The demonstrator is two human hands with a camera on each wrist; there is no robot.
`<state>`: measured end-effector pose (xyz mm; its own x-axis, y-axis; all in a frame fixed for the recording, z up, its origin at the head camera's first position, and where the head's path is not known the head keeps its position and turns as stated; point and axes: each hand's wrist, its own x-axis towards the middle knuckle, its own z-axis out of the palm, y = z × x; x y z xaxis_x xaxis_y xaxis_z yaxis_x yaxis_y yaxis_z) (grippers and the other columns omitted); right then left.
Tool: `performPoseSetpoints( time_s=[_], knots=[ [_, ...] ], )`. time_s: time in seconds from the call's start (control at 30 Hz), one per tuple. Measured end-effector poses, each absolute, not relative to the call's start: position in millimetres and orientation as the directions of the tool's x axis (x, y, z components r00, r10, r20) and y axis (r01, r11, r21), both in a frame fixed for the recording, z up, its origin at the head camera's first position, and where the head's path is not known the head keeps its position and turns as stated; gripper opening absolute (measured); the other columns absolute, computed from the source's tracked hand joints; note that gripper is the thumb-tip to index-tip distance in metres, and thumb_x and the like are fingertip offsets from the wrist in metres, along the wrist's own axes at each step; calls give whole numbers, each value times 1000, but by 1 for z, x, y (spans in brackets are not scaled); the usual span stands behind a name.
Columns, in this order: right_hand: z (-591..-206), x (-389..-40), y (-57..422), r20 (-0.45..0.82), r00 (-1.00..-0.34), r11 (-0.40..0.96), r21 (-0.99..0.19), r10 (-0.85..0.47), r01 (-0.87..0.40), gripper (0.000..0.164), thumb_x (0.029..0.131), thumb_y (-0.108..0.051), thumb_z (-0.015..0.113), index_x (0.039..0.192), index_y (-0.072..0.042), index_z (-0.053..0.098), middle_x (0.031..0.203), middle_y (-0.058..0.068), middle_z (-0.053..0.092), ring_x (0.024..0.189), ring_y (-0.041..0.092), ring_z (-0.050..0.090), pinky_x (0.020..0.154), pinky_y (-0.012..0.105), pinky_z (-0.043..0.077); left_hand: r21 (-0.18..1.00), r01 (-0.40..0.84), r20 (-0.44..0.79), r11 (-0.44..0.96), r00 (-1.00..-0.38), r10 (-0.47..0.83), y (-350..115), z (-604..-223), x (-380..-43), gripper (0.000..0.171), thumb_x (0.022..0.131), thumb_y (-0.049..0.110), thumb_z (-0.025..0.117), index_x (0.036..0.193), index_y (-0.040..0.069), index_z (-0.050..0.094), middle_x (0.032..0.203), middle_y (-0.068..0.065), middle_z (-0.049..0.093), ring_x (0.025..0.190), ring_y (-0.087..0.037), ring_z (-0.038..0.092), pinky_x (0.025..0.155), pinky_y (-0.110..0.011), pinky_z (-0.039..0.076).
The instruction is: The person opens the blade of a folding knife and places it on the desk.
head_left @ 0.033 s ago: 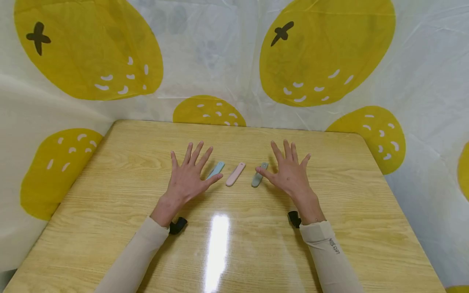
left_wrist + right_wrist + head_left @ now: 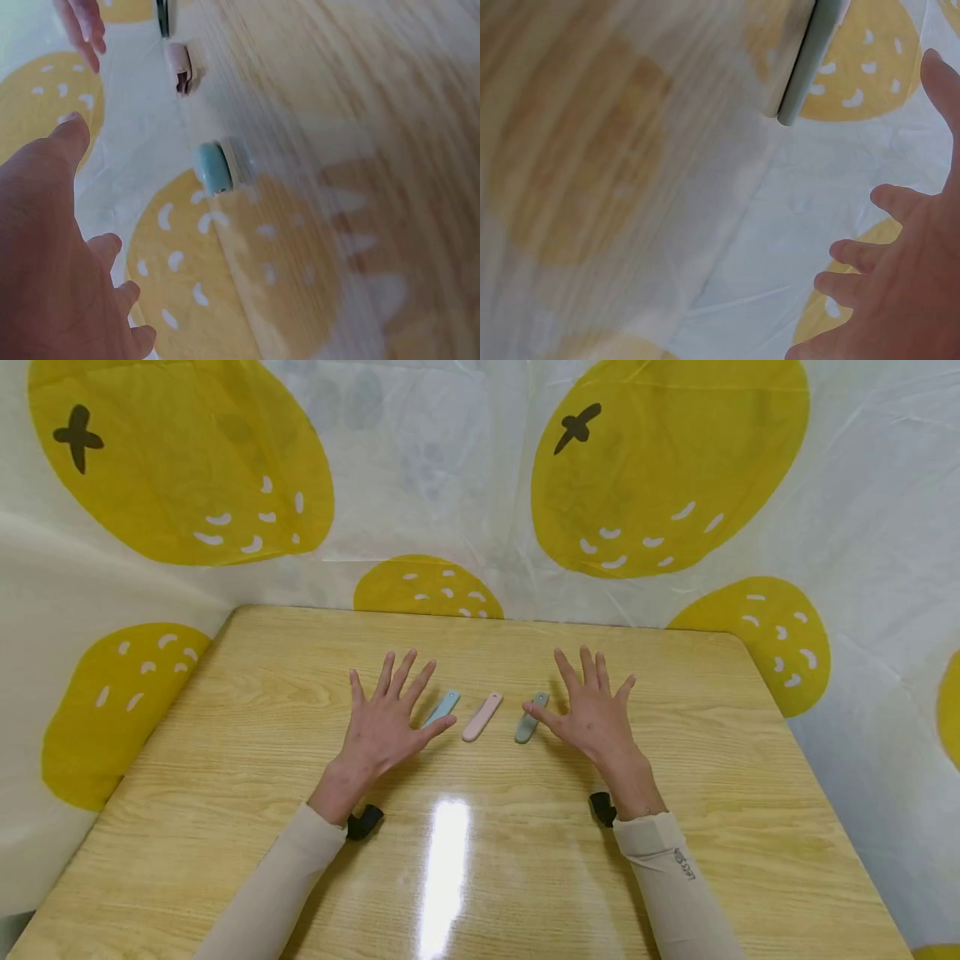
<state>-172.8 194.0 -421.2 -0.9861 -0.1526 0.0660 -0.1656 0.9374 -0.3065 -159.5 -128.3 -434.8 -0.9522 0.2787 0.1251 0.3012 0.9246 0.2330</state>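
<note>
"When you look down at the wooden table [image 2: 247, 752], what are the two hands doing?"

"They hold nothing. The left hand [image 2: 382, 727] is spread wide, with all its fingers apart. The right hand [image 2: 596, 718] is spread wide too. We see the backs of both, and the thumbs point in at each other."

"What is near them?"

"Three little flat sticks lie in a row on the table. Each has a tiny hole at its far end. The blue stick [image 2: 444, 706] is by the left thumb, which hides some of it. The pink stick [image 2: 482, 717] is in the middle. The grey-green stick [image 2: 527, 729] is by the right thumb."

"Does that thumb touch it?"

"No. From above, the thumb crosses over it, but the right wrist view shows a gap."

"Do the sticks touch each other?"

"No, they lie apart, and all tip the same way. In the left wrist view, the pink one has a dark slot in its end."

"And behind?"

"A white cloth [image 2: 450, 452] hangs there, with big yellow fruit shapes [image 2: 180, 452] on it."
</note>
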Motion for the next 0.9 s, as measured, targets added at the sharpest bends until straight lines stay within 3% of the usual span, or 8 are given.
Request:
performPoseSetpoints(
  time_s=[0.4, 0.73, 0.9],
  knots=[
    [-423, -173, 192, 56, -985, 935, -309, -165, -175, 102, 92, -72, 62, 168, -20, 19, 173, 26, 12, 161, 50, 7, 113, 87, -3, 239, 317, 104, 918, -948, 300, -127, -434, -158, 89, 97, 78, 46, 168, 35, 14, 178, 0, 5, 166, -29, -2, 122, -79, -3],
    [-424, -176, 184, 75, -980, 915, -351, -186, -200, 93, 94, -64, 67, 165, -16, 30, 170, 24, 22, 160, 45, 17, 118, 83, 2, 255, 327, 121, 910, -944, 306, -127, -438, -157, 77, 102, 68, 48, 166, 31, 27, 177, -3, 14, 164, -33, 13, 121, -79, 14],
    [-421, -177, 179, 91, -976, 895, -388, -200, -219, 86, 96, -58, 68, 162, -12, 37, 167, 23, 29, 156, 45, 28, 124, 76, 9, 288, 321, 116, 902, -947, 300, -127, -438, -156, 75, 103, 64, 50, 165, 26, 30, 175, -4, 21, 162, -33, 21, 121, -73, 27]
  ],
)
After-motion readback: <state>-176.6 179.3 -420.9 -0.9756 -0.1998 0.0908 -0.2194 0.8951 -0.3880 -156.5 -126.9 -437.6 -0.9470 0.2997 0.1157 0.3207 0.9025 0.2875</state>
